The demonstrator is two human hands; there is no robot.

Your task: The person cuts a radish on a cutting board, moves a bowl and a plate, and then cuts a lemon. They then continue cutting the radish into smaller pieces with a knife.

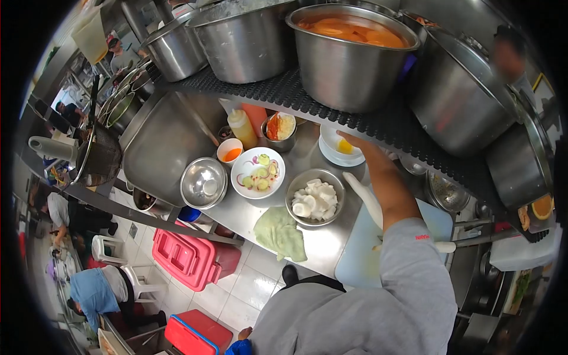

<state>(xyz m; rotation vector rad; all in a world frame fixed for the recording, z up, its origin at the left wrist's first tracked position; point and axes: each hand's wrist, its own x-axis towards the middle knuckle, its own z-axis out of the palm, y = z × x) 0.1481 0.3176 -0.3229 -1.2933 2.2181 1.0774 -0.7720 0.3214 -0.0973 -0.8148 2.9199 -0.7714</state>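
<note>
My right hand (349, 138) reaches under the shelf to a white bowl (327, 141). Its fingers are drawn together over something yellow (345, 147) in the bowl; I cannot tell what they hold. Beneath that bowl sits a white plate (338, 160). Below my forearm stands a metal bowl (291, 204) full of white chunks (316, 198). Low beside my torso, part of my left hand (245, 333) shows next to something blue (239, 348), its fingers mostly hidden. A plate (244, 190) with cucumber and red onion slices lies on the steel counter.
Large steel pots (355, 77) line the black shelf (236, 89) above. A green cloth (279, 234), metal bowl (203, 183), orange sauce cup (230, 152) and squeeze bottle (242, 127) occupy the counter. A cutting board (355, 248) lies right. Red coolers (198, 334) and a bending person (97, 293) are left.
</note>
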